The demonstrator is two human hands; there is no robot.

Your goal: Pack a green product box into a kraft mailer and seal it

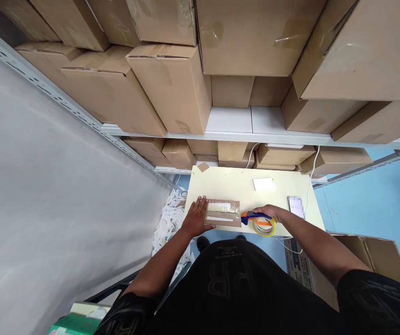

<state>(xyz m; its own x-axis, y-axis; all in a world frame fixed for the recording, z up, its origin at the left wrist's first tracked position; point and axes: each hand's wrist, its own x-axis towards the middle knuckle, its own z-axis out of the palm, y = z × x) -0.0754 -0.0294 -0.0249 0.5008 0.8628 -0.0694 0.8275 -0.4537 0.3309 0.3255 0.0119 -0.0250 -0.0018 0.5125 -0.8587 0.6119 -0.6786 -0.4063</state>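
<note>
On the pale yellow table [220, 181] lies a flat brown cardboard box [222, 218] with clear tape across it and a whitish strip showing along its middle. My left hand [197, 217] rests on the left end of this box, fingers stretched out and thumb apart. In my right hand [269, 211] is a blue and orange tape dispenser [255, 215] carrying a roll of clear yellowish tape [273, 228]. The dispenser's front end is right at the box's right edge; whether it touches is hard to tell.
A white box [264, 184] and a stack of printed papers or a device [295, 206] lie on the table. Shelves behind hold several cardboard boxes [172, 88]. White paper strips [168, 223] heap on the floor at left. An open carton [377, 251] stands at right, with a white cable [313, 172] nearby.
</note>
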